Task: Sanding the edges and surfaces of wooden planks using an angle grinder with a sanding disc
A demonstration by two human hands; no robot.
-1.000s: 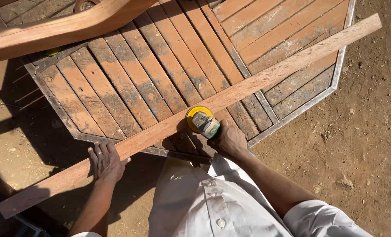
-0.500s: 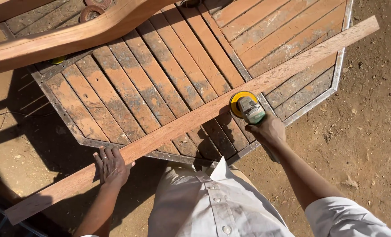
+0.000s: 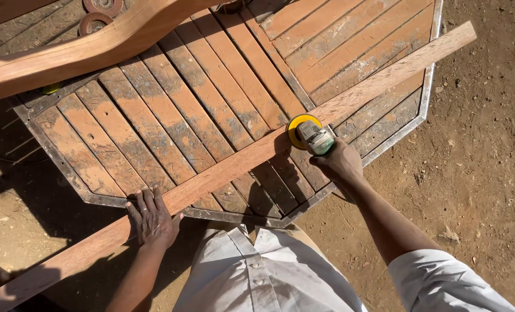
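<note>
— Sander (image 3: 310,135) first: where were the fingers on it?

— I saw the right hand (image 3: 341,163) clenched around the sander's grey-green body, its yellow disc pressed flat on the long wooden plank (image 3: 243,163), about midway along it.

— And the other hand?

— The left hand (image 3: 152,218) lay open, fingers (image 3: 143,202) spread, pressing the plank down just past the slatted table's near edge (image 3: 153,203).

— How did the plank lie?

— Diagonally across the table, from beyond its near left edge to past its far right corner. A curved wooden piece (image 3: 90,49) rested along the far left edge, with two round discs (image 3: 98,13) beside it. Dirt ground (image 3: 483,150) surrounded everything.
</note>
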